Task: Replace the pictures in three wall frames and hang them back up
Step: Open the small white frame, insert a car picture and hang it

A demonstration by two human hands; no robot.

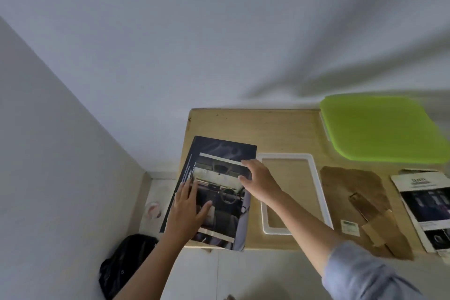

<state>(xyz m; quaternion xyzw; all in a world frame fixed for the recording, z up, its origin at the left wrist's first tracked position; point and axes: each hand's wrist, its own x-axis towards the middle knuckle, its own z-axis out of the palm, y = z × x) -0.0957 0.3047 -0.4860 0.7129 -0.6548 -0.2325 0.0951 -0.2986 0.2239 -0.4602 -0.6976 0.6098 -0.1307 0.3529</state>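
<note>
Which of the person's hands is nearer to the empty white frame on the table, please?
The right hand. It rests at the right edge of the dark picture, right beside the white frame. The left hand lies flat on the picture's left part, farther away.

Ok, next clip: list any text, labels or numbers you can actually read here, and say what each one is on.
"SAFETY", roughly, blurred: heading of the printed sheet at the table's right edge.
White vertical lines on the dark magazine page under both hands: too small to read.
Small white label beside the brown backing board: unreadable.
White frame and green lid: no text.
</note>
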